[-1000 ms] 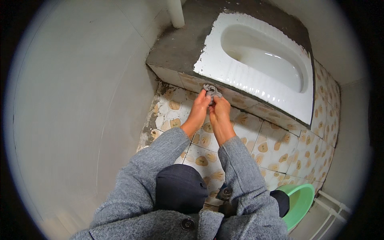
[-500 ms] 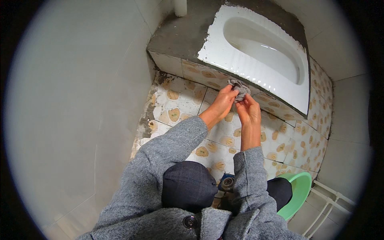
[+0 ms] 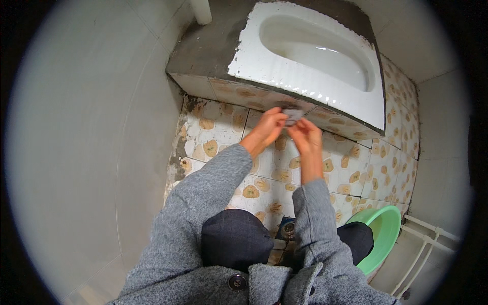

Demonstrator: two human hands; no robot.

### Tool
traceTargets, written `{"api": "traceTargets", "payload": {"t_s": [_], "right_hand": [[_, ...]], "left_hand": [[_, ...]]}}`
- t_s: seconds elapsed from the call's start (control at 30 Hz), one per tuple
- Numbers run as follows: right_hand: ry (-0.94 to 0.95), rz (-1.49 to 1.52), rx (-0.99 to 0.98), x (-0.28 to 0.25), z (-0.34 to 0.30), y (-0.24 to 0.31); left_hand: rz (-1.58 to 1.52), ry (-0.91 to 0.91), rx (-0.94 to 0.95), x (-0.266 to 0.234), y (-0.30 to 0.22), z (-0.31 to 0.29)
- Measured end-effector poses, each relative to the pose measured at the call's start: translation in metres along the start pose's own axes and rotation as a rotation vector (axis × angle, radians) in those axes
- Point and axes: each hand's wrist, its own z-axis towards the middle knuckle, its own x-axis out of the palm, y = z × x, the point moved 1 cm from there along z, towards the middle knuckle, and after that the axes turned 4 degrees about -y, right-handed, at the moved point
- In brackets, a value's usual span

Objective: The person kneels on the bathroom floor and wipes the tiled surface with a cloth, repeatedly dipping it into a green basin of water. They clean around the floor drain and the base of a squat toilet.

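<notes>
Between my two hands is a crumpled grey cloth (image 3: 293, 116), held over the tiled floor in front of the raised step. My left hand (image 3: 268, 128) pinches its left side with closed fingers. On the other side my right hand (image 3: 306, 136) grips it, its fingers slightly blurred. Just beyond the cloth, the step's tiled front face (image 3: 249, 92) runs across. Set into the top of the step is a white squat toilet (image 3: 254, 56) with chipped, rough edges.
A light green basin (image 3: 391, 239) stands at the lower right beside my knee. White pipes (image 3: 427, 239) run along the right wall. A floor drain (image 3: 287, 229) lies between my knees. A white vertical pipe (image 3: 201, 11) rises from the step's far left, and a grey wall (image 3: 86, 142) fills the left.
The view has shifted, so the step and toilet sit further up and left. The cloth looks more bunched and smaller between my hands, which both still hold it.
</notes>
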Motion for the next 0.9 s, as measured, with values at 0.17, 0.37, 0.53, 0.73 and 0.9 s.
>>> {"api": "traceTargets", "payload": {"t_s": [0.17, 0.37, 0.53, 0.73, 0.9], "right_hand": [[-0.029, -0.138, -0.269, 0.003, -0.045, 0.045], [0.083, -0.365, 0.125, -0.003, 0.053, -0.064], [0.105, -0.459, 0.219, 0.023, 0.058, -0.116], [0.486, 0.06, 0.1, -0.041, 0.046, -0.031], [-0.164, 0.057, -0.157, 0.009, -0.041, 0.026]], "left_hand": [[-0.037, 0.012, -0.115, 0.092, 0.012, -0.014], [-0.074, -0.24, 0.14, -0.047, -0.022, -0.017], [0.112, -0.427, 0.059, -0.057, -0.059, -0.03], [0.122, -0.25, -0.134, -0.028, -0.007, 0.013], [0.101, -0.051, -0.212, 0.025, 0.027, 0.014]]}}
